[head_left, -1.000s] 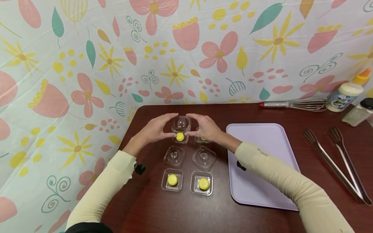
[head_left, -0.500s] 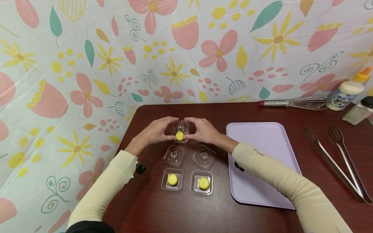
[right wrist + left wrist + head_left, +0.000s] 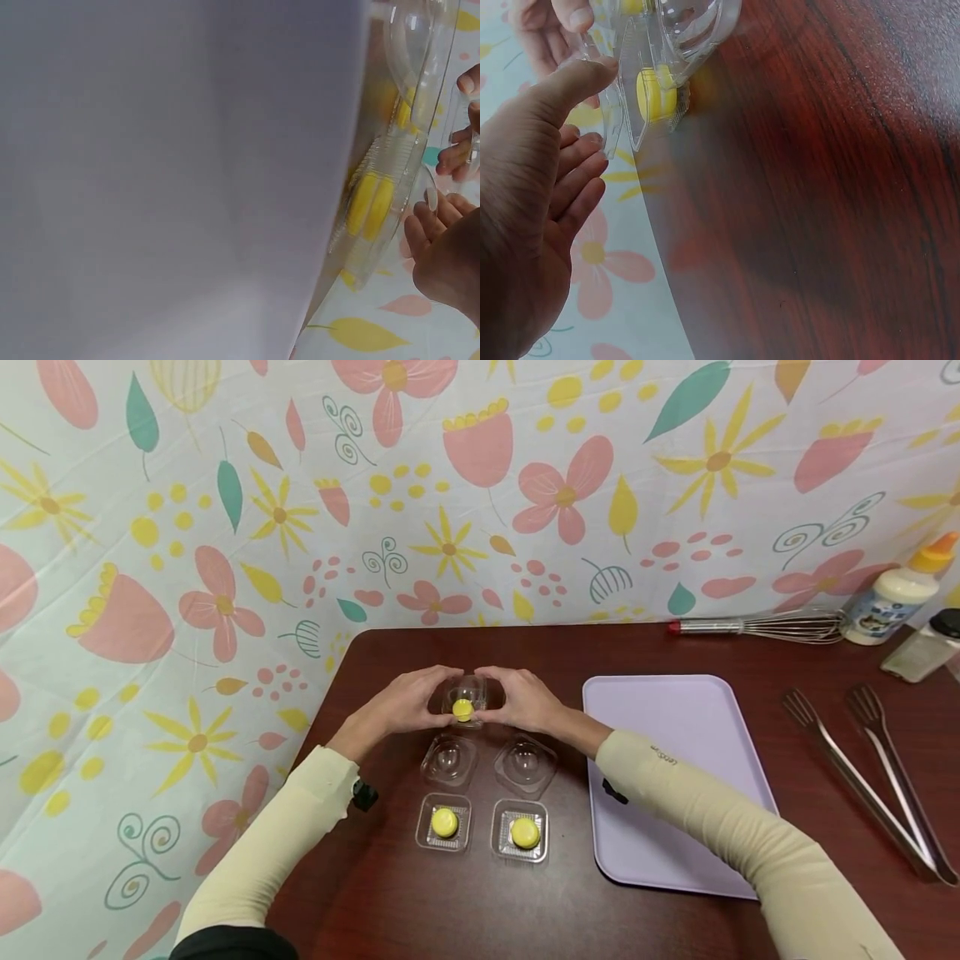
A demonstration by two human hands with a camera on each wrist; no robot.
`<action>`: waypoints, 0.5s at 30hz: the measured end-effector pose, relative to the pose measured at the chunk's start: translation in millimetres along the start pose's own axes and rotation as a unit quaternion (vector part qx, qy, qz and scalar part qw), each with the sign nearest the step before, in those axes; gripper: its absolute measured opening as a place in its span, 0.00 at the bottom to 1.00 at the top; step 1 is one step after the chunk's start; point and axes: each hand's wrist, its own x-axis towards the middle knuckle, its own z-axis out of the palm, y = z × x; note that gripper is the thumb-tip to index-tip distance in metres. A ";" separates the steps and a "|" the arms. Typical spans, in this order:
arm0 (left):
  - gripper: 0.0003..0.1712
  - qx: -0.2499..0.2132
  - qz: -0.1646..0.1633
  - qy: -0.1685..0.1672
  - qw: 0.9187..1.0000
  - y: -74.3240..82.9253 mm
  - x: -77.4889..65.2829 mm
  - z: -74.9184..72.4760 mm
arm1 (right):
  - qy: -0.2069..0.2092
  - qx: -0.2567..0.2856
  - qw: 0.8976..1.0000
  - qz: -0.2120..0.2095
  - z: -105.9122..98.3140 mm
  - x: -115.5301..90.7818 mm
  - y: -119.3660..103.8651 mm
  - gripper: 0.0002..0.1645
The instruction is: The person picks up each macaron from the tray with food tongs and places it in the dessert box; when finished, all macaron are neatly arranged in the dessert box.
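Note:
My left hand (image 3: 408, 700) and right hand (image 3: 527, 700) hold a clear domed plastic lid (image 3: 470, 687) between thumbs and fingers, one at each side. The lid sits right over a clear square tray at the back left with a yellow macaron (image 3: 462, 710) in it. In the left wrist view, the left thumb lies along the clear plastic beside a macaron (image 3: 657, 94). My right hand hides another tray in the head view; its macaron (image 3: 369, 206) shows in the right wrist view. Nearer me, two open trays hold macarons (image 3: 444, 822), with two loose lids (image 3: 448, 762) behind them.
A lilac tray (image 3: 660, 718) lies right of the small trays, under my right forearm. Metal tongs (image 3: 862, 777) rest at the far right. Along the back right are a whisk (image 3: 750, 626), a white squeeze bottle (image 3: 888, 602) and a black-capped jar (image 3: 922, 647). A flower-patterned cloth (image 3: 450, 485) hangs behind.
Both hands have come down and slightly toward me with the lid, which now lies over the back-left macaron. The back-right tray has become hidden behind my right hand.

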 end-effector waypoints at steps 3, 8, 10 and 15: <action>0.47 0.006 -0.004 -0.012 1.000 0.8 0.9 0.2 | -0.013 -0.020 1.000 0.013 1.2 -0.2 -0.1 0.50; 0.47 0.013 -0.007 -0.036 0.999 0.4 2.7 1.6 | -0.029 -0.052 0.998 0.032 4.5 0.4 -0.4 0.51; 0.47 0.014 -0.006 -0.044 0.999 0.2 3.5 2.0 | -0.033 -0.067 0.997 0.037 5.7 0.3 -0.8 0.52; 0.47 0.018 -0.010 -0.061 0.998 1.0 4.5 2.7 | -0.039 -0.103 0.993 0.045 7.5 0.4 -3.3 0.53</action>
